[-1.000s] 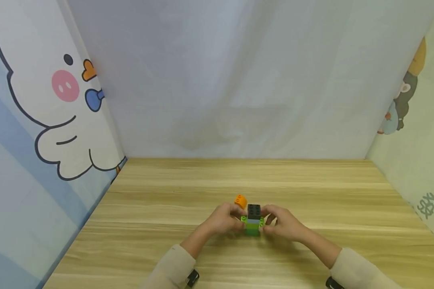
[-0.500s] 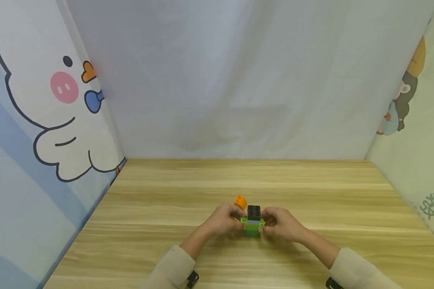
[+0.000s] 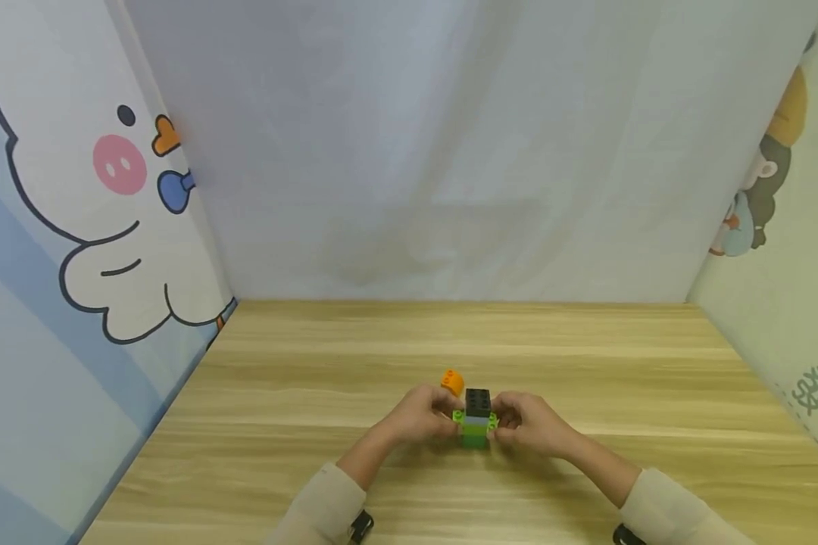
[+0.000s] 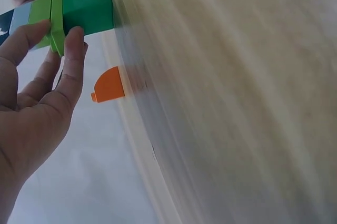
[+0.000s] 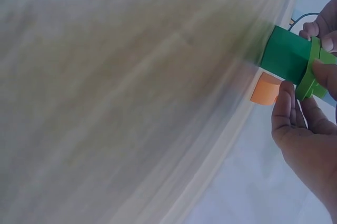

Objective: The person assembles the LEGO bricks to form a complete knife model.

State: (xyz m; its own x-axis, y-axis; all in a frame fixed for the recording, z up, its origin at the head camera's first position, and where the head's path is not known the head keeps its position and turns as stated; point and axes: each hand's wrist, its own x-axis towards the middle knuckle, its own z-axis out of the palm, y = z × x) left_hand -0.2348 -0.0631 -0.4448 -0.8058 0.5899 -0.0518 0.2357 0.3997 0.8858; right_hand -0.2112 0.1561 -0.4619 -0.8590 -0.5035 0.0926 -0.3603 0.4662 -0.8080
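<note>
I see my left hand (image 3: 423, 416) and right hand (image 3: 528, 422) pinching the upright brick stack (image 3: 476, 418) from either side, orange brick (image 3: 453, 381) just far-left.

Wooden table (image 3: 313, 393) with block stack (image 3: 476, 428), orange piece (image 3: 453, 381)

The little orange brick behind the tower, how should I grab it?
Pinch the orange brick by its two flat sides, coming down from above. It lies loose on the table, just behind the left hand, with one edge rounded, so fingers would likely slip there. The block tower stands close by on its right, so a sideways reach could bump it.
</note>
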